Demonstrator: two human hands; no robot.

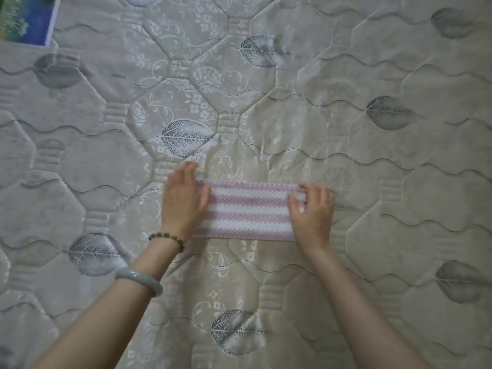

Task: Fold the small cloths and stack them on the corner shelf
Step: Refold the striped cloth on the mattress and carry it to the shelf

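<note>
The pink and white striped cloth (249, 211) lies on the mattress (372, 155) as a long flat band, near the middle. Your left hand (183, 201) rests flat on its left end with the fingers straight, so this grip is apart. Your right hand (312, 211) covers the right end; its fingers curl over the edge and the grip is clamped on the cloth. On your left arm are a bead bracelet (166, 239) and a pale bangle (138, 282). A picture (26, 17) lies at the far left corner.
</note>
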